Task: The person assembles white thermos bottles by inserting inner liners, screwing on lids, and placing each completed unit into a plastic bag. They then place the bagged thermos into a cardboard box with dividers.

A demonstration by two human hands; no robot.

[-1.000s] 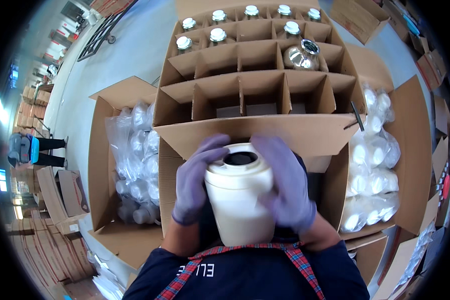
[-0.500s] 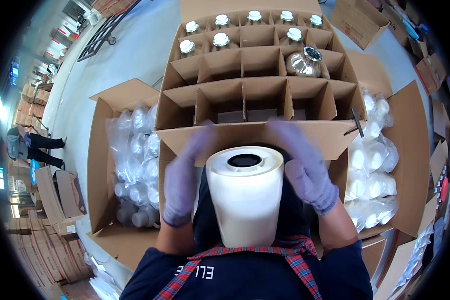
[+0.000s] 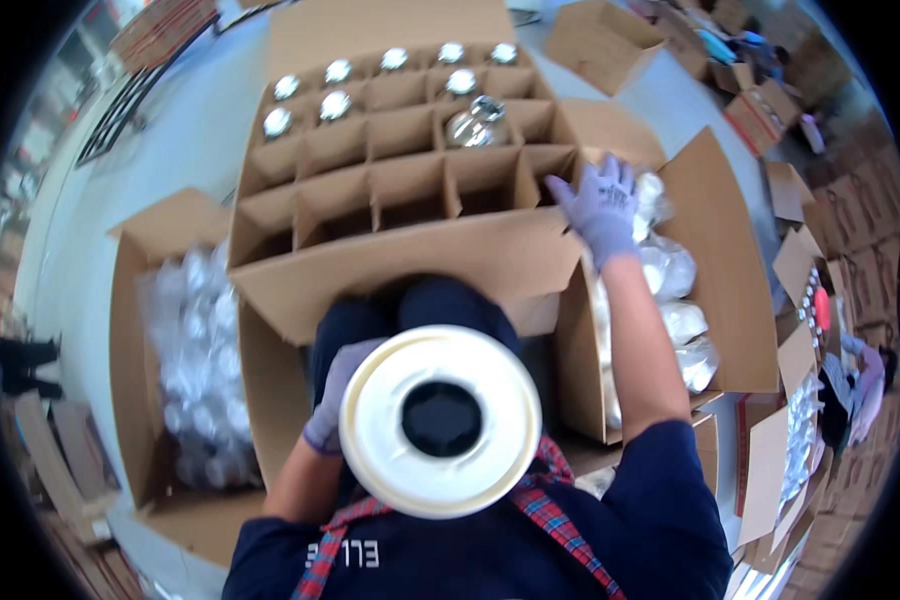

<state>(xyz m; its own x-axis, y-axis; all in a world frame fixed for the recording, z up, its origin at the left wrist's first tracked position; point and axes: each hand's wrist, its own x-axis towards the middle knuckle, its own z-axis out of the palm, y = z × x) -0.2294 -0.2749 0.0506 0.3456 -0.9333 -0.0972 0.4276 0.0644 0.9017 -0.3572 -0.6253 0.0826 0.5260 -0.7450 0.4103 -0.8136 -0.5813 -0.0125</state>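
Observation:
Upright in my lap stands a white, tapered cylindrical shell [image 3: 385, 465] with a round dark opening in its top. My left hand [image 3: 345, 390], in a pale lilac glove, curves round its left side; the fingertips are partly hidden behind the rim. Out to the right, my gloved right hand [image 3: 602, 205] has its fingers spread at the near right corner of the divided carton [image 3: 400, 245]. In that carton are several silvery-necked glass flasks [image 3: 336, 104], mostly in the far rows. One flask [image 3: 477, 122] sits higher and tilted.
An open carton [image 3: 130, 360] of plastic-wrapped clear pieces stands on the left. On the right, another carton [image 3: 725, 270] holds bagged white pieces. Loose cartons [image 3: 602, 45] lie farther off, and a person [image 3: 860, 385] is at the far right.
My right hand has moved right and forward to the carton corner. My left hand has come down against the white shell. The view has shifted, with the shell now seen more from above.

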